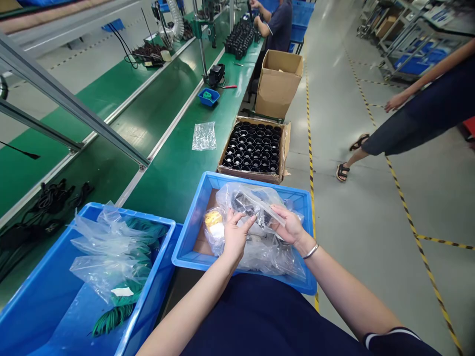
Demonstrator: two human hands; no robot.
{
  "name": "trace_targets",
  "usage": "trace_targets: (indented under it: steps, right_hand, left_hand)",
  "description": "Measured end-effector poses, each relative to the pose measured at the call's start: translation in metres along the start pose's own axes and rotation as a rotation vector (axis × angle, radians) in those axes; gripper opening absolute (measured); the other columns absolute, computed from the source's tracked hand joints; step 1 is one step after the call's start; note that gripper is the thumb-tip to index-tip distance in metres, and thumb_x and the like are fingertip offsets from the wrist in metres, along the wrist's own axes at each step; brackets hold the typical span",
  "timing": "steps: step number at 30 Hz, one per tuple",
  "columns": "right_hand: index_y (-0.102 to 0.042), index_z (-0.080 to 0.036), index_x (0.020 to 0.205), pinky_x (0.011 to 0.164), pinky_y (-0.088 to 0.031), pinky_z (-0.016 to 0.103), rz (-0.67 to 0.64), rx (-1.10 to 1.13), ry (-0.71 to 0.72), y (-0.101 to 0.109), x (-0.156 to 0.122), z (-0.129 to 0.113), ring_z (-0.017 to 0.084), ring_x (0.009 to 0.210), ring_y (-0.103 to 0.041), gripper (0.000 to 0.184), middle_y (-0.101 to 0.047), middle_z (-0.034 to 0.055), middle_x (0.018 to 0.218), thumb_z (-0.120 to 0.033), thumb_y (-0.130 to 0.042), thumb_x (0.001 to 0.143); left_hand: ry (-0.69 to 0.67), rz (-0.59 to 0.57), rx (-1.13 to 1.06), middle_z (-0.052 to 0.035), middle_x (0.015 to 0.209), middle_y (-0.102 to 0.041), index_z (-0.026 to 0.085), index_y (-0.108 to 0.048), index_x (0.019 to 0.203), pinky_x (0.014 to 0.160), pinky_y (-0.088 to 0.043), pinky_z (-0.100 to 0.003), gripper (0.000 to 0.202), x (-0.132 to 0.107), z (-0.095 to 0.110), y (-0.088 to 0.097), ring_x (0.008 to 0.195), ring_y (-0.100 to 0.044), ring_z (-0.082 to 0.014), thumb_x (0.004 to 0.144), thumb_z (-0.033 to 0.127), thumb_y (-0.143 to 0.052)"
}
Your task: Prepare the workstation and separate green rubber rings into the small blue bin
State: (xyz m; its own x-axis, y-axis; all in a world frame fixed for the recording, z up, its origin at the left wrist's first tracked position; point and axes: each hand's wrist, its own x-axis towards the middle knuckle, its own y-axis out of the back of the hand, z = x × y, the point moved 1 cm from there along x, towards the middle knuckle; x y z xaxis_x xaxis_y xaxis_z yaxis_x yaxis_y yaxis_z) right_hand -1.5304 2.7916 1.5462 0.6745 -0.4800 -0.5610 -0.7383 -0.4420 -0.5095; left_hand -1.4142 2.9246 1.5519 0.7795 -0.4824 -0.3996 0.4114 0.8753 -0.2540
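Note:
A clear plastic bag (232, 194) with small black parts inside lies over other bags in a blue bin (311, 212) in front of me. My right hand (287, 225) pinches this bag near its folded top edge. My left hand (234, 236) is at the bag's near left side, thumb and fingers apart, the fingertips against the plastic. Beside it in the bin is a yellow roll-like item (213, 219), partly covered by plastic. More clear bags (272, 259) lie beneath both hands; their contents are hard to make out.
At left, a larger blue bin (48, 287) holds green cables (115, 316) and clear bags. Beyond my bin stands a carton of black cups (252, 148), then a tall cardboard box (278, 84). A flat plastic bag (204, 136) lies on the green bench. A person walks at right; another sits far ahead.

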Motion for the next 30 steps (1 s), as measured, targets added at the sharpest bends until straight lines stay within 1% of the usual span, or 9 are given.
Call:
trace_targets:
  steps: [3, 6, 9, 15, 18, 22, 24, 27, 30]
  right_hand:
    - [-0.069, -0.019, 0.089, 0.066, -0.052, 0.027, -0.029, 0.064, -0.016, -0.001, 0.001, 0.001, 0.014, 0.073, -0.062, 0.016, -0.071, -0.0009, 0.086, -0.029, -0.072, 0.076]
    - [-0.07, -0.018, 0.092, 0.067, -0.053, 0.028, -0.029, 0.11, -0.029, -0.001, 0.002, 0.001, 0.015, 0.075, -0.064, 0.016, -0.073, 0.0001, 0.089, -0.026, -0.071, 0.078]
    - [-0.07, -0.017, 0.093, 0.064, -0.053, 0.027, -0.017, 0.138, -0.038, -0.001, 0.002, 0.0, 0.015, 0.074, -0.065, 0.016, -0.074, 0.0008, 0.089, -0.024, -0.069, 0.078]
    - [-0.069, -0.016, 0.089, 0.061, -0.054, 0.026, -0.016, 0.167, -0.044, -0.004, 0.003, -0.002, 0.013, 0.067, -0.065, 0.011, -0.074, -0.0002, 0.081, -0.02, -0.066, 0.08]
    - [-0.069, -0.016, 0.087, 0.058, -0.053, 0.025, -0.008, 0.159, -0.043, -0.005, 0.006, -0.003, 0.013, 0.062, -0.064, 0.009, -0.073, -0.0003, 0.076, -0.02, -0.063, 0.082]
    - [-0.07, -0.015, 0.089, 0.064, -0.056, 0.028, 0.046, 0.111, -0.041, -0.004, 0.009, -0.009, 0.015, 0.066, -0.067, 0.014, -0.075, 0.0036, 0.078, -0.022, -0.058, 0.084]
    - [-0.069, -0.015, 0.089, 0.067, -0.057, 0.03, 0.072, 0.086, -0.034, -0.006, 0.011, -0.015, 0.017, 0.071, -0.07, 0.016, -0.076, 0.0061, 0.082, -0.022, -0.056, 0.084]
    - [-0.063, -0.016, 0.079, 0.065, -0.056, 0.028, 0.098, 0.068, -0.02, -0.014, 0.012, -0.022, 0.021, 0.081, -0.073, 0.01, -0.076, 0.0085, 0.084, -0.02, -0.055, 0.081]
    - [-0.059, -0.017, 0.076, 0.063, -0.055, 0.026, 0.108, 0.012, 0.004, -0.027, 0.013, -0.028, 0.021, 0.082, -0.074, 0.007, -0.075, 0.0096, 0.084, -0.019, -0.054, 0.08]
  left_hand:
    - [0.009, -0.051, 0.044, -0.0045, 0.124, -0.065, 0.021, -0.066, 0.066, 0.118, -0.027, -0.037, 0.022, 0.001, 0.001, -0.001, 0.14, -0.041, -0.0297, 0.06, 0.019, -0.087]
    - [-0.035, -0.09, 0.137, -0.0053, 0.126, -0.065, 0.021, -0.068, 0.07, 0.117, -0.029, -0.039, 0.022, 0.002, 0.0, -0.001, 0.138, -0.043, -0.0305, 0.062, 0.031, -0.086]
    - [-0.085, -0.073, 0.247, -0.0074, 0.128, -0.064, 0.02, -0.07, 0.074, 0.116, -0.031, -0.04, 0.026, 0.002, -0.002, 0.0, 0.135, -0.046, -0.0301, 0.064, 0.039, -0.085]
    - [-0.111, -0.051, 0.412, -0.0087, 0.139, -0.057, 0.022, -0.073, 0.082, 0.118, -0.026, -0.044, 0.025, 0.003, -0.005, 0.004, 0.144, -0.036, -0.0305, 0.071, 0.042, -0.081]
    - [-0.126, -0.052, 0.485, -0.01, 0.144, -0.054, 0.023, -0.074, 0.091, 0.117, -0.03, -0.047, 0.025, 0.005, -0.005, 0.008, 0.145, -0.034, -0.0319, 0.076, 0.043, -0.077]
    - [-0.227, -0.077, 0.587, -0.0114, 0.126, -0.066, 0.023, -0.073, 0.109, 0.108, -0.04, -0.047, 0.029, 0.009, -0.006, 0.02, 0.13, -0.051, -0.0293, 0.085, 0.039, -0.067]
    - [-0.303, -0.06, 0.627, -0.0114, 0.119, -0.069, 0.022, -0.071, 0.111, 0.1, -0.046, -0.044, 0.03, 0.01, -0.005, 0.028, 0.119, -0.058, -0.0276, 0.085, 0.035, -0.066]
    - [-0.415, 0.003, 0.681, -0.011, 0.112, -0.068, 0.021, -0.072, 0.111, 0.083, -0.052, -0.037, 0.029, 0.01, 0.001, 0.04, 0.107, -0.061, -0.0255, 0.084, 0.029, -0.066]
    - [-0.528, 0.013, 0.744, -0.0088, 0.105, -0.067, 0.022, -0.072, 0.109, 0.078, -0.052, -0.034, 0.025, 0.008, 0.014, 0.046, 0.097, -0.062, -0.0222, 0.086, 0.028, -0.064]
